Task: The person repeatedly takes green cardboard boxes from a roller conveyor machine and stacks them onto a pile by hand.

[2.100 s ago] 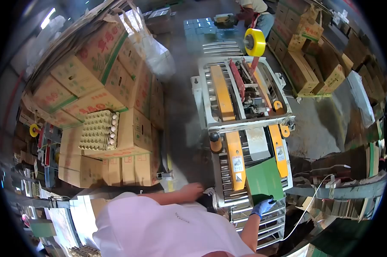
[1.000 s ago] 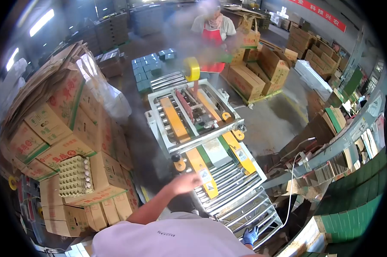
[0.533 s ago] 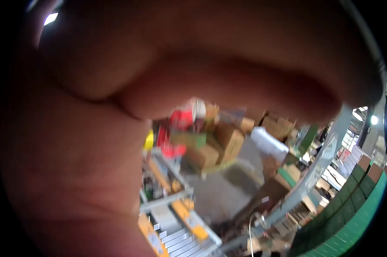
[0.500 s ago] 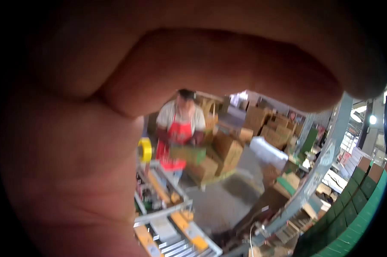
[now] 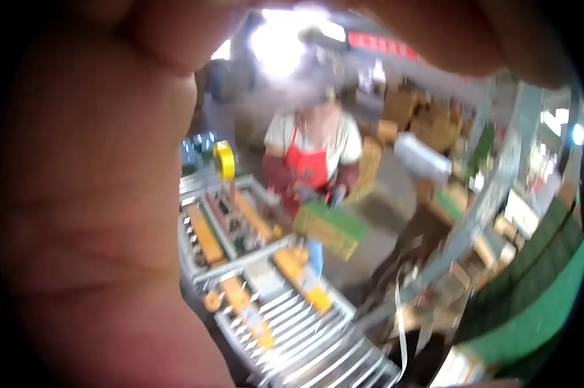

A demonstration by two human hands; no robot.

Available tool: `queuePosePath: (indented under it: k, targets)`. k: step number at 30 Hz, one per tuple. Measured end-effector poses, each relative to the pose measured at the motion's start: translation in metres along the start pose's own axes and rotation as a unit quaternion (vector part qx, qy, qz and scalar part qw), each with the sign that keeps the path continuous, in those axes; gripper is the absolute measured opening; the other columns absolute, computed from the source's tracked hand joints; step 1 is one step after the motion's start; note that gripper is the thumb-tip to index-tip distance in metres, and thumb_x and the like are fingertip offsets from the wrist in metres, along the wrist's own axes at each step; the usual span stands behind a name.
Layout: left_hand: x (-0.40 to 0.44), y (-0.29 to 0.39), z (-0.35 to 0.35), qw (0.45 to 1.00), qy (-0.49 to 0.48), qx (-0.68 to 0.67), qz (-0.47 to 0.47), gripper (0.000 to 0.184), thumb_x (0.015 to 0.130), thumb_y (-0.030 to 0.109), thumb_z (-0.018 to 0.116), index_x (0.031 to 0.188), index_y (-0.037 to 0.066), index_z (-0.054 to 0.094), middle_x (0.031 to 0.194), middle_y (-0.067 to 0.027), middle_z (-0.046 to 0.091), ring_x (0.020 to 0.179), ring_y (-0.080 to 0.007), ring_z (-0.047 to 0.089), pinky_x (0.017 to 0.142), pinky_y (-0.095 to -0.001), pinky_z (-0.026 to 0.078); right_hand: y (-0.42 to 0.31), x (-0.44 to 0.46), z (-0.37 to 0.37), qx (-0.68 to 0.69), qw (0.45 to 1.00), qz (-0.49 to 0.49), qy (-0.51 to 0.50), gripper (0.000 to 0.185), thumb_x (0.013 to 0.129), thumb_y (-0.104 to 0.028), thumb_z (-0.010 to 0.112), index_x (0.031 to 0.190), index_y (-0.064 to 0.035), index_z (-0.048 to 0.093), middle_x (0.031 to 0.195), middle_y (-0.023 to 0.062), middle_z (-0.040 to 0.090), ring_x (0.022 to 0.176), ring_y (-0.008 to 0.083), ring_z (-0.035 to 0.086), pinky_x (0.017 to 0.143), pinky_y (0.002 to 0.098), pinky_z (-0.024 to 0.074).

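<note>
One of my hands, apparently my left hand (image 5: 104,213), is so close to the lens that it fills the left side and the upper edge. Its fingers arch over the top with the tips toward the right, curled around the view. What they grip, if anything, is hidden. Through the opening, a person (image 5: 311,149) in a red apron (image 5: 308,168) and dark gloves holds a green and brown carton (image 5: 331,229) beside a roller conveyor (image 5: 305,330). My right hand is out of sight.
Yellow tape (image 5: 225,160) sits on the conveyor's taping machine (image 5: 227,226). Brown cartons (image 5: 434,126) are stacked farther back. A grey metal post (image 5: 505,155) slants along the right, near green boxes (image 5: 531,336). A white strap (image 5: 402,330) hangs by the rollers.
The view has tilted and shifted, bringing more rollers and a bright overhead light into sight. My fingers sit higher in the frame. The person and green carton appear farther right.
</note>
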State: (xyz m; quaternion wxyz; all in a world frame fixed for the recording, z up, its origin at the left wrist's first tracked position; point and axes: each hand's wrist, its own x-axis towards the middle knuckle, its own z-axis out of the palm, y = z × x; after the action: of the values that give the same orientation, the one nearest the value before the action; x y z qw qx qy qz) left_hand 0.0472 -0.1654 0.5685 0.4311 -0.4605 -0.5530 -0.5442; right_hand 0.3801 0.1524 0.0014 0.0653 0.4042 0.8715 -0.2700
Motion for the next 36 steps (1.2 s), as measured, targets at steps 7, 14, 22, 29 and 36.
queuePosePath:
  k: [7,14,22,29,36]
  targets:
    - [-0.032,-0.004,0.015,0.98,-0.072,-0.178,-0.05,0.042,0.093,0.027,0.071,0.119,-0.004,0.061,0.117,-0.0164,0.064,0.104,-0.0249,0.064,0.09,-0.0348,0.049,-0.003,-0.025,0.022,0.058,0.993,0.033,0.094,0.071,0.091,-0.037,0.069,0.147,-0.0007,0.046,0.148,0.0294,0.047,0.138,0.0444,0.044,0.115,0.0487,0.0368]
    - [-0.133,-0.029,0.023,0.915,-0.173,-0.257,-0.258,0.039,0.094,0.028,0.068,0.116,-0.004,0.062,0.114,-0.0155,0.065,0.1,-0.0231,0.065,0.087,-0.0331,0.05,-0.066,-0.029,-0.058,0.304,0.925,-0.023,0.226,0.044,0.096,-0.001,0.053,0.14,0.0025,0.056,0.121,0.0182,0.07,0.109,0.0255,0.068,0.098,0.0358,0.0509]
    - [-0.47,-0.032,-0.075,0.742,-0.422,0.04,-0.518,0.015,0.095,0.014,0.059,0.093,0.002,0.068,0.085,-0.0197,0.069,0.078,-0.0385,0.067,0.069,-0.0417,0.052,-0.033,-0.09,-0.012,0.447,0.872,0.132,0.146,0.044,0.099,-0.007,0.058,0.142,0.0003,0.055,0.101,0.0063,0.069,0.086,0.0108,0.062,0.079,0.0259,0.0519]
    - [-0.543,-0.027,-0.231,0.376,-0.744,0.228,-0.504,0.023,0.088,0.03,0.063,0.097,0.013,0.075,0.097,-0.0182,0.073,0.095,-0.0384,0.07,0.08,-0.0508,0.056,0.019,-0.138,0.079,0.478,0.823,0.221,0.211,0.046,0.1,-0.02,0.065,0.139,0.0029,0.056,0.115,0.0129,0.07,0.095,0.0175,0.067,0.082,0.0305,0.0549]
    - [-0.518,-0.035,-0.248,0.325,-0.733,0.287,-0.524,0.024,0.084,0.029,0.066,0.099,0.013,0.077,0.101,-0.0138,0.075,0.099,-0.0335,0.071,0.081,-0.0469,0.058,-0.029,-0.091,0.067,0.556,0.796,0.153,0.185,0.041,0.101,-0.016,0.064,0.137,0.003,0.058,0.107,0.0077,0.071,0.091,0.0119,0.064,0.079,0.0255,0.0506]
